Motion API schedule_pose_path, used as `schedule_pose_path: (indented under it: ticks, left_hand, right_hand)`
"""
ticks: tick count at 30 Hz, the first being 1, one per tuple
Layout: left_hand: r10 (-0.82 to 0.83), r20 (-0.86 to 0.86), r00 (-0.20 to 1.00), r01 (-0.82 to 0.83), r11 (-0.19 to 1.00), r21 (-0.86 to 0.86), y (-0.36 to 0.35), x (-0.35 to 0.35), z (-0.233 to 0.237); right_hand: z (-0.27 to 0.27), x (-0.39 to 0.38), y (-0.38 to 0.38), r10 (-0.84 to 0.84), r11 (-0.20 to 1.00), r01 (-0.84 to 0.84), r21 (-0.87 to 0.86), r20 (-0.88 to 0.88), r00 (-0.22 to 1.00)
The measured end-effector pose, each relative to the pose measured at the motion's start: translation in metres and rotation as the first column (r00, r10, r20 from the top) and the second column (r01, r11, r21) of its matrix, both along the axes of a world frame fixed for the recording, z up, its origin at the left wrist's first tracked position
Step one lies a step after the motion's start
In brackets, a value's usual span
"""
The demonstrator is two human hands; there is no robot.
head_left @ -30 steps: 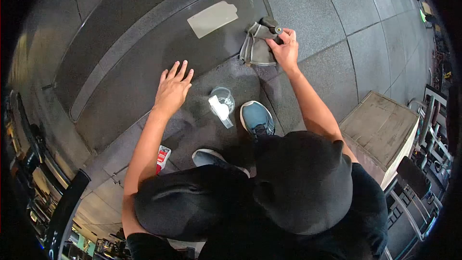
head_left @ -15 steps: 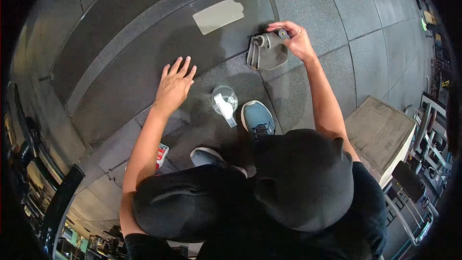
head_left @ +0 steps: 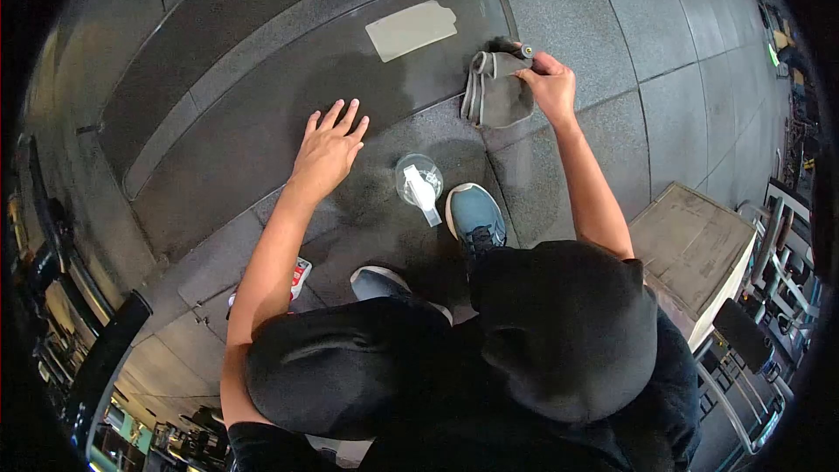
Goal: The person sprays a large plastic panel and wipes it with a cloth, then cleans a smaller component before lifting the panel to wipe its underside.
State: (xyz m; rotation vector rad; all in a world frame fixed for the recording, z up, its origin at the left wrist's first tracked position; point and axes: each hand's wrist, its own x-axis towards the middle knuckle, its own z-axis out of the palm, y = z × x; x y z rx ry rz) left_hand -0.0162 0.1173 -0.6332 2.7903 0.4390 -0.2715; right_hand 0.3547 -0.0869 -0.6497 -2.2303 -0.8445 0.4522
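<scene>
Dim light leaves soft shadows on the dark mat point(head_left: 218, 166) near my left fingers point(head_left: 336, 114); my view bends toward black edges.

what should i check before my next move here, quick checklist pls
1. Right hand on the grey cloth: ok, thumb and fingers close on its edge.
2. Left hand free: ok, fingers spread, holding nothing.
3. Left hand braced on the dark panel: cannot tell, it may be hovering.
4. Clear cup well away from your feet: not ok, it sits close beside the right shoe.
5. Pale rectangle uncovered: ok, nothing lies on it.
6. Red and white item fully in sight: not ok, your left forearm partly hides it.
</scene>
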Motion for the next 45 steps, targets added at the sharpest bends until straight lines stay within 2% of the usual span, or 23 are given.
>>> schedule_pose_path:
  ticks: [1, 3, 4, 6, 7, 9, 13, 17, 20, 21, 23, 24, 25, 27, 31, 33, 37, 38, 40, 41, 42, 44, 45]
  left_hand:
    - [-0.002, 0.003, 1.000, 0.002, 1.000, 0.002, 0.000, 0.000, 0.000]
    - [-0.009, 0.008, 1.000, 0.009, 1.000, 0.003, 0.000, 0.000, 0.000]
    - [-0.006, 0.018, 1.000, 0.006, 1.000, -0.005, 0.001, 0.000, 0.000]
    - [-0.004, 0.027, 1.000, 0.004, 1.000, -0.014, 0.001, 0.000, 0.000]
    - [-0.002, 0.024, 1.000, 0.002, 1.000, -0.014, 0.001, 0.000, 0.000]
    - [0.008, 0.019, 1.000, -0.008, 1.000, -0.015, 0.001, 0.000, -0.001]
    - [0.005, 0.034, 0.999, -0.005, 1.000, -0.010, 0.000, -0.001, -0.002]
    - [0.011, 0.030, 0.999, -0.011, 1.000, -0.017, 0.001, 0.000, -0.002]
    - [0.007, 0.014, 1.000, -0.007, 1.000, -0.010, 0.001, 0.000, -0.001]
    - [0.010, 0.017, 1.000, -0.009, 1.000, -0.006, 0.002, 0.001, -0.002]
    - [0.009, 0.019, 1.000, -0.009, 1.000, 0.001, 0.000, -0.001, -0.002]
    - [0.013, 0.019, 1.000, -0.013, 1.000, 0.004, 0.001, 0.000, -0.002]
    - [0.009, 0.012, 1.000, -0.009, 1.000, 0.001, -0.001, -0.001, -0.002]
    - [0.005, 0.010, 1.000, -0.005, 1.000, 0.002, 0.000, -0.001, -0.003]
    - [0.006, -0.008, 1.000, -0.006, 1.000, 0.002, 0.001, -0.001, -0.005]
    - [0.019, -0.012, 1.000, -0.019, 1.000, -0.003, 0.001, -0.002, -0.005]
    - [0.020, -0.016, 1.000, -0.020, 1.000, -0.010, 0.000, -0.002, -0.003]
    - [0.026, -0.010, 1.000, -0.027, 0.999, -0.024, 0.000, -0.002, -0.003]
    - [0.026, -0.002, 1.000, -0.026, 0.999, -0.019, 0.000, -0.003, -0.005]
    - [0.025, 0.010, 1.000, -0.025, 1.000, -0.008, 0.000, -0.003, -0.007]
    - [0.027, 0.010, 1.000, -0.026, 1.000, -0.014, -0.001, -0.003, -0.007]
    - [0.027, 0.009, 1.000, -0.027, 1.000, -0.014, 0.000, -0.001, -0.005]
    - [0.025, 0.008, 1.000, -0.025, 1.000, -0.015, 0.000, -0.001, -0.005]
  right_hand:
    - [0.003, -0.003, -0.001, -0.003, 1.000, 0.003, 0.001, 0.000, 1.000]
    - [0.011, -0.013, -0.001, -0.093, 0.959, 0.117, 0.256, -0.104, 0.990]
    - [0.012, -0.019, 0.002, -0.094, 0.959, 0.117, 0.258, -0.102, 0.990]
    - [0.010, -0.033, 0.007, -0.144, 0.868, 0.215, 0.447, -0.189, 0.971]
    - [0.006, -0.041, 0.009, -0.142, 0.869, 0.214, 0.446, -0.189, 0.972]
    - [-0.005, -0.053, 0.012, -0.231, 0.787, 0.320, 0.527, -0.229, 0.946]
    - [-0.029, -0.042, 0.011, -0.340, 0.853, 0.340, 0.396, -0.071, 0.938]
    - [-0.039, -0.040, 0.008, -0.344, 0.905, 0.314, 0.288, 0.059, 0.937]
    - [-0.040, -0.039, 0.001, -0.236, 0.970, 0.226, 0.092, 0.120, 0.964]
    - [-0.038, -0.035, 0.003, -0.234, 0.970, 0.223, 0.097, 0.122, 0.965]
    - [-0.034, -0.027, -0.001, -0.045, 0.975, -0.032, 0.219, 0.336, 0.941]
    - [-0.040, -0.012, -0.009, 0.049, 0.984, -0.087, 0.156, 0.233, 0.971]
    - [-0.038, 0.000, -0.008, 0.088, 0.982, -0.126, 0.138, 0.252, 0.964]
    - [-0.025, 0.024, -0.004, 0.243, 0.966, -0.251, 0.058, 0.122, 0.962]
    - [-0.002, 0.037, 0.007, 0.328, 0.945, -0.328, 0.002, 0.004, 0.945]
    - [0.015, 0.034, 0.007, 0.426, 0.887, -0.392, 0.245, -0.100, 0.899]
    - [0.038, 0.028, 0.009, 0.412, 0.880, -0.264, 0.394, -0.359, 0.838]
    - [0.032, 0.027, 0.007, 0.410, 0.882, -0.264, 0.390, -0.360, 0.838]
    - [0.003, 0.021, 0.002, 0.290, 0.926, -0.127, 0.354, -0.457, 0.841]
    - [-0.012, 0.021, 0.002, 0.291, 0.927, -0.130, 0.352, -0.456, 0.841]
    - [-0.027, 0.020, 0.000, 0.245, 0.945, -0.160, 0.284, -0.294, 0.924]
    - [-0.040, 0.011, 0.001, 0.135, 0.981, -0.135, 0.138, 0.006, 0.991]
    - [-0.039, 0.003, 0.003, 0.133, 0.982, -0.132, 0.137, 0.005, 0.991]
